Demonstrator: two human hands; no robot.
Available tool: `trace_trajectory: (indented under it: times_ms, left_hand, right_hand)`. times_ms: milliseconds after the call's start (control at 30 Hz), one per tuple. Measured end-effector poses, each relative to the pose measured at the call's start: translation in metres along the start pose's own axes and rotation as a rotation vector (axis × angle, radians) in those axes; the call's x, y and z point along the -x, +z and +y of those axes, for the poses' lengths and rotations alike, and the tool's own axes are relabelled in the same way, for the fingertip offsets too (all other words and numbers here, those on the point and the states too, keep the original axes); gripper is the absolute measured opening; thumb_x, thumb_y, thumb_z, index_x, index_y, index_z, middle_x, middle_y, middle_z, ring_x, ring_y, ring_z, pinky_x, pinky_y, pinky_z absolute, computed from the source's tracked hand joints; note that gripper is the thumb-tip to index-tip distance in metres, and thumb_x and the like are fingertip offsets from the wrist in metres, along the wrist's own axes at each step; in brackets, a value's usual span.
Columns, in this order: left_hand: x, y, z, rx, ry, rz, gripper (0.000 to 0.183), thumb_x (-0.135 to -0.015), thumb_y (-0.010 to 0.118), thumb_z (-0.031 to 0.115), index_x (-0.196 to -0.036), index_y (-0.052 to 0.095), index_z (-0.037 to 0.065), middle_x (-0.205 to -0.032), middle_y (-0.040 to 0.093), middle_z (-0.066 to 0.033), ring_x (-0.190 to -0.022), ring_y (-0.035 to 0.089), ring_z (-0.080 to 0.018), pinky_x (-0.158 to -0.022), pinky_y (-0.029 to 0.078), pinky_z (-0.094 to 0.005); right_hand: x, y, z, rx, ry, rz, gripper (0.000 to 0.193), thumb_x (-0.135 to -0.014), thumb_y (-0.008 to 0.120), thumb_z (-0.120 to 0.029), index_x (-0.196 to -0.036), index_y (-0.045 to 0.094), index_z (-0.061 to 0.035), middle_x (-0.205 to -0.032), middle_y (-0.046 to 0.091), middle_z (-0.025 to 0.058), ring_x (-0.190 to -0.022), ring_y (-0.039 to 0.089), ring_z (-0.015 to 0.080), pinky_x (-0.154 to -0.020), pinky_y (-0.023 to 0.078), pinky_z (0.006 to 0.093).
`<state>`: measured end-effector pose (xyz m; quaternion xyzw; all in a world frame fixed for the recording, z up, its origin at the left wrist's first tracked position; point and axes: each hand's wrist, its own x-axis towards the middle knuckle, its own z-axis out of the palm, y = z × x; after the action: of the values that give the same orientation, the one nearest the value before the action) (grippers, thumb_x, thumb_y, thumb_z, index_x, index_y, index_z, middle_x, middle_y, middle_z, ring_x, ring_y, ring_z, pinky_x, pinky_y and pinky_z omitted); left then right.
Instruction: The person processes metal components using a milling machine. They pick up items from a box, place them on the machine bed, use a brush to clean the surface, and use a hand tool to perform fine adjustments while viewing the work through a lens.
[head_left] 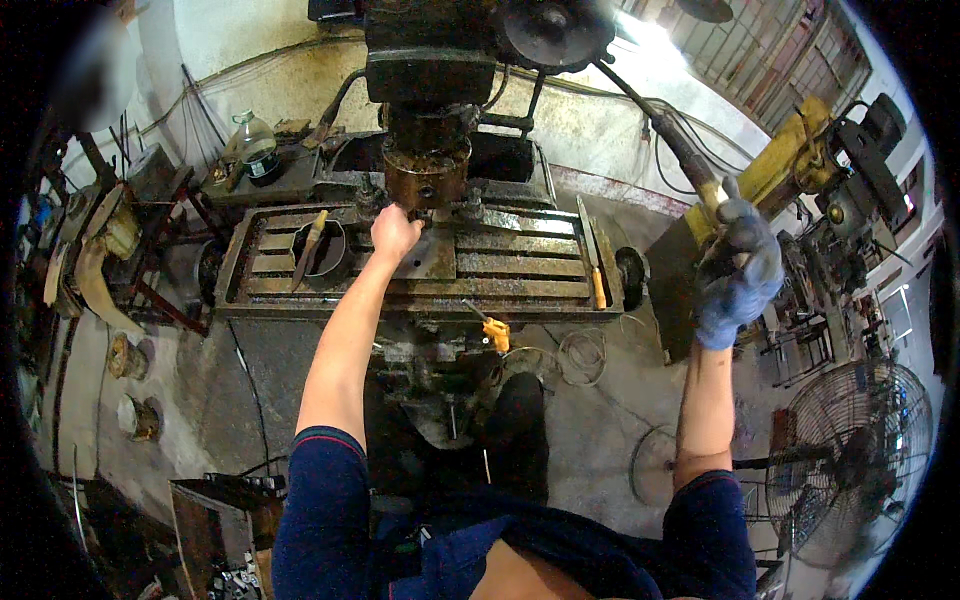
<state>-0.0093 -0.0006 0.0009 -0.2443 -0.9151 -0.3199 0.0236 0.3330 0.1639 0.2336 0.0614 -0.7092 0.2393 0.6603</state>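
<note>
Metal plate [425, 255] lies flat on the slotted machine table [520, 265] under the spindle, bare left hand [393, 232] closed on its far edge; gloved right hand [738, 270] grips the long feed lever [670, 140], well apart.

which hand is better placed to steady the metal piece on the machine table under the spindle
Left. The bare left hand already rests at the flat metal piece on the slotted machine table, right below the spindle. The gloved right hand is off to the side, gripping the long lever handle.
</note>
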Motion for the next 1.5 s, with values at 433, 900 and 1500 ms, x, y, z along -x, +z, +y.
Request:
trace_trajectory:
  times_ms: [433, 900, 1500]
  left_hand:
    - [0.005, -0.006, 0.006, -0.006, 0.013, 0.031, 0.032, -0.065, 0.072, 0.025, -0.079, 0.064, -0.002, -0.080, 0.063, -0.0206, -0.079, 0.061, -0.0343, -0.068, 0.049, -0.0411]
    - [0.113, -0.150, -0.076, -0.230, 0.157, 0.264, 0.044, -0.071, 0.058, 0.011, -0.114, 0.053, 0.012, -0.098, 0.057, -0.0132, -0.088, 0.057, -0.0328, -0.076, 0.045, -0.0411]
    - [0.106, -0.111, -0.110, 0.358, 0.094, 0.350, 0.026, -0.087, 0.050, 0.019, -0.100, 0.060, 0.000, -0.084, 0.063, -0.0176, -0.078, 0.063, -0.0262, -0.068, 0.046, -0.0358]
  right_hand:
    - [0.012, 0.009, 0.007, -0.148, -0.020, 0.041, 0.038, -0.087, 0.045, -0.034, -0.074, 0.050, 0.0014, -0.088, 0.058, 0.0181, -0.088, 0.055, 0.0309, -0.093, 0.035, 0.0499]
    - [0.010, 0.006, -0.002, -0.249, 0.079, 0.092, 0.035, -0.086, 0.046, -0.035, -0.083, 0.056, -0.0014, -0.093, 0.060, 0.0186, -0.094, 0.054, 0.0300, -0.091, 0.036, 0.0433]
    - [0.004, 0.011, -0.005, -0.342, 0.129, 0.127, 0.035, -0.087, 0.045, -0.033, -0.078, 0.055, -0.0010, -0.090, 0.060, 0.0168, -0.089, 0.055, 0.0261, -0.089, 0.038, 0.0398]
